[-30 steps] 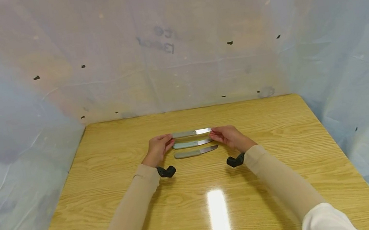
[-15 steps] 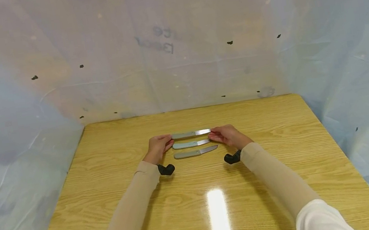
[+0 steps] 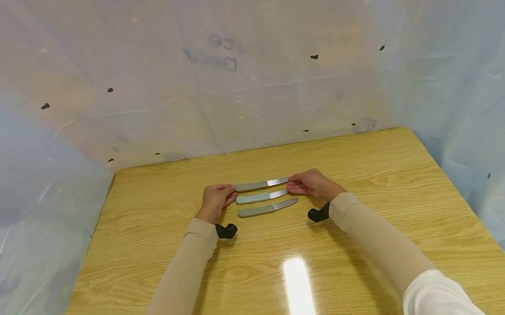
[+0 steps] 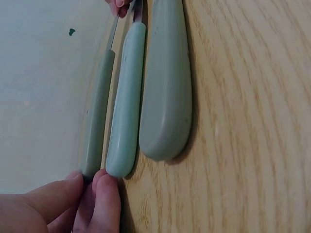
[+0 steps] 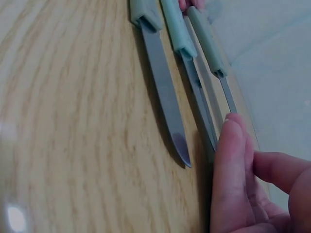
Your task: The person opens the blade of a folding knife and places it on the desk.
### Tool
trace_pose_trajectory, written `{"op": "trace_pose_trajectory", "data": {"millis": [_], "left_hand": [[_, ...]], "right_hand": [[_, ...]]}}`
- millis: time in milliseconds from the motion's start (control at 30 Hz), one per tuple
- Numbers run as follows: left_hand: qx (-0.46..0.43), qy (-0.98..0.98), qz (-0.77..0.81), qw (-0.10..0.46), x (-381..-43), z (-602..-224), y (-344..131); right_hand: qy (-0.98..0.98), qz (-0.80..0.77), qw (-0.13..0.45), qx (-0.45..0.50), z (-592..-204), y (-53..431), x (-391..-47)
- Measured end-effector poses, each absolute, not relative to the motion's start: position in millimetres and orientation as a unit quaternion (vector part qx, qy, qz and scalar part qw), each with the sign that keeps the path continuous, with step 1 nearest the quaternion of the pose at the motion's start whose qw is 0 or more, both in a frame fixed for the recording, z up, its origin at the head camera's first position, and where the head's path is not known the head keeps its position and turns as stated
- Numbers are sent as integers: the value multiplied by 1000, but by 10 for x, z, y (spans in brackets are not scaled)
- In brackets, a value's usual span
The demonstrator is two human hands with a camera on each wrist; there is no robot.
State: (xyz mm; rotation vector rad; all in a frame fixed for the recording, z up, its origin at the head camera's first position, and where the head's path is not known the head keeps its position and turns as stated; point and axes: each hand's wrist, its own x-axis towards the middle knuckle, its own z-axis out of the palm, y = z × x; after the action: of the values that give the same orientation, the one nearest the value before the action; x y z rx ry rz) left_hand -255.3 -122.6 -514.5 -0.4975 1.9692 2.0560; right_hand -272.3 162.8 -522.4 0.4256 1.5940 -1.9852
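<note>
Three knives with pale green-grey handles lie side by side in the head view, handles to the left and blades to the right. My left hand [image 3: 216,200] pinches the handle end of the farthest knife [image 3: 252,185]. At that knife's other end, the tip is between the thumb and fingers of my right hand [image 3: 315,185], which hide it. The mintier middle knife [image 4: 127,102] has its butt against my left fingers; its blade tip is hidden behind my right fingers [image 5: 228,165]. Nearest to me, the third knife [image 5: 163,87] lies on the table, apart from both hands.
A wood-grain table [image 3: 226,305] carries everything, with a bright light reflection at its front middle. Pale sheeting [image 3: 274,104] hangs behind the table and along both sides. Black wrist devices [image 3: 226,231] jut inward beneath each wrist.
The farthest knife has shifted very slightly toward the middle one, and the bright glare on its blade has dimmed. Both hands keep their hold; the other two knives stay in place.
</note>
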Motion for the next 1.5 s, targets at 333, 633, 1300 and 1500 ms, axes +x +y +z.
{"op": "trace_pose_trajectory", "data": {"millis": [333, 633, 1300, 1500], "left_hand": [[-159, 700, 682, 136, -2532, -5084, -1213], [-157, 727, 655, 136, -2598, -5113, -1172], [-155, 719, 664, 139, -2624, -5174, -1213], [-143, 694, 690, 146, -2583, -5100, -1293]], "right_hand": [[665, -673, 279, 164, -5193, 1621, -2733], [747, -605, 257, 98, -5205, 1673, -2726], [747, -618, 233, 72, -5244, 1795, -2718], [731, -634, 243, 59, -5216, 1890, -2676]]}}
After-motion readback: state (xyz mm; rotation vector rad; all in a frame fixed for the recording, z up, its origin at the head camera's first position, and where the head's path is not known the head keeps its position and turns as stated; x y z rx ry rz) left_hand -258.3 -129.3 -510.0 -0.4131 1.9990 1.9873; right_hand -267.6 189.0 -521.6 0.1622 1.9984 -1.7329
